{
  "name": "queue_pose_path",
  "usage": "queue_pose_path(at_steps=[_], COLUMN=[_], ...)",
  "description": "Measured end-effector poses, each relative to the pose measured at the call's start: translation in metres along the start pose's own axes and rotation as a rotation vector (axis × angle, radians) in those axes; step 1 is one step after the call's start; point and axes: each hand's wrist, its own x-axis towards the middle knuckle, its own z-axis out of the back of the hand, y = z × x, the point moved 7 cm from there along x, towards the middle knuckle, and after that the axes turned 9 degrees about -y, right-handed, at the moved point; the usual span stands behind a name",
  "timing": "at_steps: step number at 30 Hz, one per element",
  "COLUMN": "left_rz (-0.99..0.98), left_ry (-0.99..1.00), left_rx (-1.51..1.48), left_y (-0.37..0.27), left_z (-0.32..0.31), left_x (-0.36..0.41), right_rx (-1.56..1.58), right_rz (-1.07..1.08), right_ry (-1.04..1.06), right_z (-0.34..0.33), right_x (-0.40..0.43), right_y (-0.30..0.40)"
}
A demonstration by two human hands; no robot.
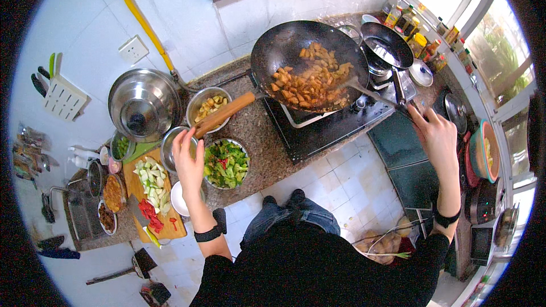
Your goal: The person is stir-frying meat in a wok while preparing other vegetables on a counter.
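Note:
My right hand (pixel 433 134) grips the dark handle of a metal wok spatula (pixel 373 94). The spatula's blade rests among browned, diced pieces of food (pixel 311 81) in a large black wok (pixel 283 47) on the gas stove. The wok's wooden handle (pixel 226 114) points toward my left hand (pixel 189 164). That hand has its fingers apart at the handle's end, not wrapped around it; whether the fingertips touch it is unclear. Below the left hand are a steel bowl (pixel 167 153), a white bowl (pixel 178 199) and a bowl of chopped green vegetables (pixel 226 166).
A wooden cutting board (pixel 175 228) holds chopped pale vegetables (pixel 152 181), red pieces (pixel 150 215) and a knife. Nearby stand a bowl of yellowish chunks (pixel 209 102) and a large steel basin (pixel 145 94). A frying pan (pixel 386 44) and sauce bottles (pixel 405 21) stand right of the wok.

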Motion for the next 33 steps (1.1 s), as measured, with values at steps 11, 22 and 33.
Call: queue_pose_path(at_steps=[11, 22, 33], left_rz=[0.037, 0.059, 0.092], left_ry=[0.056, 0.085, 0.118], left_rx=[0.032, -0.030, -0.024], left_y=[-0.002, -0.002, -0.001], left_z=[-0.026, -0.015, -0.021], left_x=[0.015, -0.002, 0.001], right_rx=[0.087, 0.120, 0.052], right_rz=[0.125, 0.024, 0.266], right_ry=[0.159, -0.105, 0.008], right_z=[-0.082, -0.097, -0.105], right_x=[0.038, 0.084, 0.054], right_y=[0.036, 0.020, 0.075])
